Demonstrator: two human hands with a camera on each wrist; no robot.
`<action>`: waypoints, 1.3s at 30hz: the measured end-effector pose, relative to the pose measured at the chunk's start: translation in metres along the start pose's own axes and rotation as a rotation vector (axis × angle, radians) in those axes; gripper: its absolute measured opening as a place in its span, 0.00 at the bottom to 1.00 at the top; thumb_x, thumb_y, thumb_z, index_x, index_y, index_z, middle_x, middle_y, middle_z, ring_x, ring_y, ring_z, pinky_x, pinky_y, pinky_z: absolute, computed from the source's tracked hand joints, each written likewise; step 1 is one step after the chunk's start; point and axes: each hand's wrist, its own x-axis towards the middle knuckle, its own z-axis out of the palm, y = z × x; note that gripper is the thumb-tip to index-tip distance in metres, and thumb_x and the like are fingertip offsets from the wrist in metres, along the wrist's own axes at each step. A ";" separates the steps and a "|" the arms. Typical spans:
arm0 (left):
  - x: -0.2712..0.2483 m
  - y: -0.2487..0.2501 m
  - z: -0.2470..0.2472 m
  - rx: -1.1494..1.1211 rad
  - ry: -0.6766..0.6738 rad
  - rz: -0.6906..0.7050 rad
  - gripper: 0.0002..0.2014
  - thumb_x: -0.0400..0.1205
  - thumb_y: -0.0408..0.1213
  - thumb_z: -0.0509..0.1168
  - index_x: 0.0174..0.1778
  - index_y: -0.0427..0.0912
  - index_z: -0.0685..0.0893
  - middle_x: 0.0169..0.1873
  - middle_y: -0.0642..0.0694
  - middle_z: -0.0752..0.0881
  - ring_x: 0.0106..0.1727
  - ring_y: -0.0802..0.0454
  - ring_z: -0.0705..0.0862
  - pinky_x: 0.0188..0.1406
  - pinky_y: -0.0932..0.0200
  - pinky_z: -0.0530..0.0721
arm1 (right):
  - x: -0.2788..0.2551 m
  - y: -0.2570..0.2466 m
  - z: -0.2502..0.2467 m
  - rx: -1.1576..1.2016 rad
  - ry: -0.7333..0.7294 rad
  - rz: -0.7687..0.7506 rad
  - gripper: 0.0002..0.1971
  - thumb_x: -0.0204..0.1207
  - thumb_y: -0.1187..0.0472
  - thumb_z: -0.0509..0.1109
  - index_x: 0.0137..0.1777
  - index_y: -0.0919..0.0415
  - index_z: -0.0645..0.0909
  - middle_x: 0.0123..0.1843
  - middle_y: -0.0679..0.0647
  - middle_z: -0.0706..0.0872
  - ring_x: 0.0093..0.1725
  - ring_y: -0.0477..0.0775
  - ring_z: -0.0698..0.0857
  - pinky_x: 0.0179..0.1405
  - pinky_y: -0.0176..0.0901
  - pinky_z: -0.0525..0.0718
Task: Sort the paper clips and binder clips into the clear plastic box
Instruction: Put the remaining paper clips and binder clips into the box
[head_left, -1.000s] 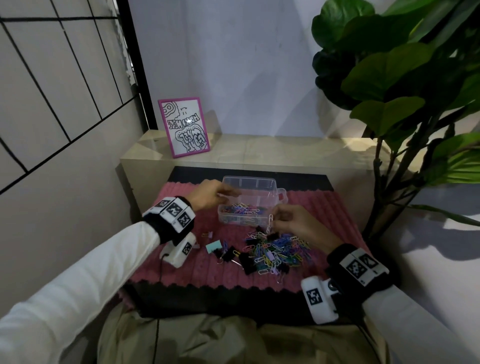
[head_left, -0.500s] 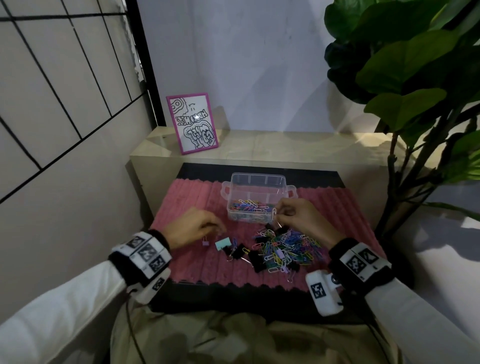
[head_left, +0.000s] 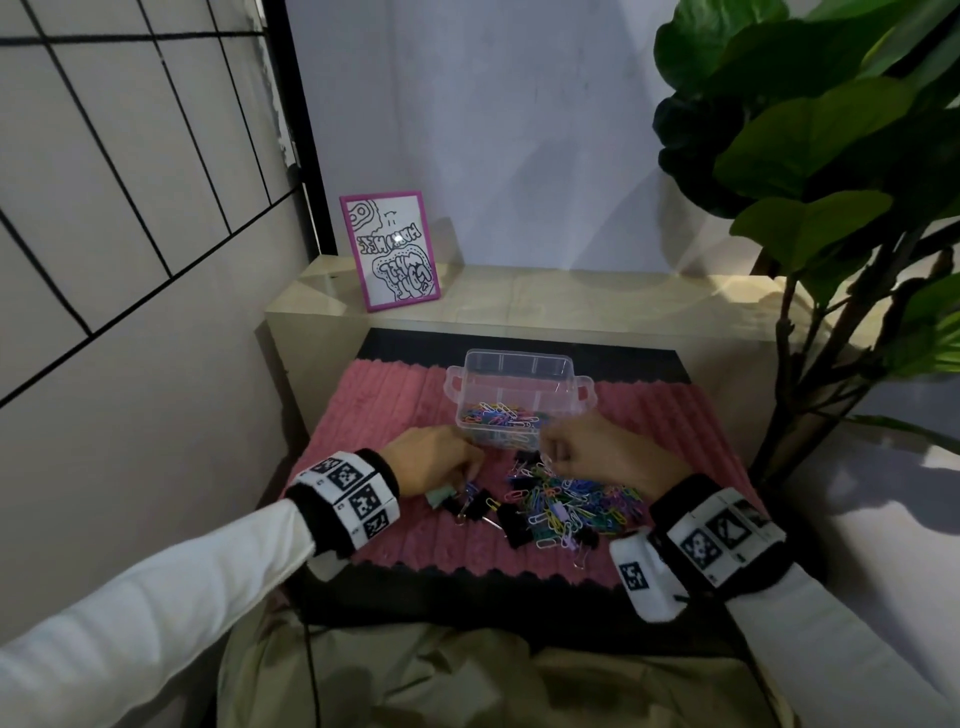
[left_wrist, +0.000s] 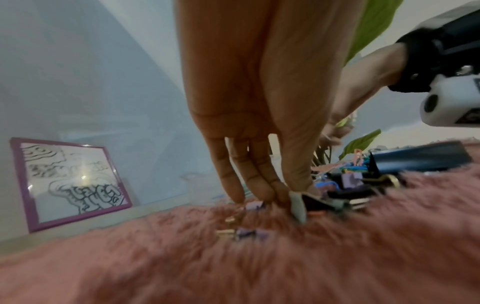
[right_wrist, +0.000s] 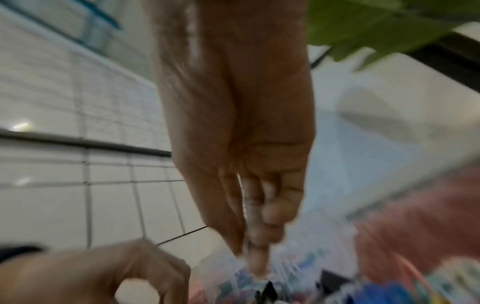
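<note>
The clear plastic box (head_left: 519, 359) stands at the back of the pink rug (head_left: 384, 410), with coloured paper clips in its front compartment. A mixed pile of paper clips and binder clips (head_left: 571, 506) lies in front of it. My left hand (head_left: 467, 475) reaches down at the pile's left edge. In the left wrist view its thumb and fingers (left_wrist: 280, 193) pinch a mint binder clip (left_wrist: 297, 207). My right hand (head_left: 548, 457) hovers just in front of the box, pinching a thin white paper clip (right_wrist: 242, 197) between thumb and fingers.
Black binder clips (head_left: 511, 522) lie at the pile's near left. A small purple binder clip (left_wrist: 250, 233) lies loose on the rug. A pink-framed picture (head_left: 390, 252) leans on the ledge (head_left: 571, 301) behind. A big leafy plant (head_left: 831, 182) stands on the right.
My left hand has come back from the box to the rug and onto the mint binder clip. The right hand has stayed by the box front with its paper clip.
</note>
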 end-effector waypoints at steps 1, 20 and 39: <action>-0.001 -0.001 -0.001 -0.053 0.038 0.002 0.04 0.76 0.32 0.64 0.45 0.43 0.82 0.47 0.47 0.85 0.42 0.56 0.79 0.38 0.61 0.76 | 0.000 -0.002 0.003 -0.116 -0.036 -0.005 0.05 0.75 0.71 0.63 0.45 0.65 0.80 0.45 0.59 0.85 0.40 0.53 0.81 0.37 0.37 0.77; 0.056 -0.024 -0.033 -0.361 0.385 -0.224 0.06 0.74 0.26 0.68 0.46 0.34 0.86 0.43 0.37 0.90 0.47 0.46 0.89 0.54 0.52 0.86 | -0.009 0.005 0.013 0.384 0.015 0.093 0.04 0.70 0.63 0.75 0.41 0.62 0.84 0.31 0.42 0.84 0.30 0.35 0.81 0.31 0.23 0.75; 0.012 0.047 0.002 -0.295 0.048 0.036 0.11 0.76 0.30 0.66 0.54 0.40 0.86 0.51 0.44 0.89 0.52 0.51 0.86 0.56 0.62 0.79 | 0.036 0.009 -0.025 0.667 0.276 0.162 0.07 0.73 0.73 0.70 0.50 0.76 0.82 0.34 0.55 0.86 0.29 0.46 0.85 0.32 0.33 0.85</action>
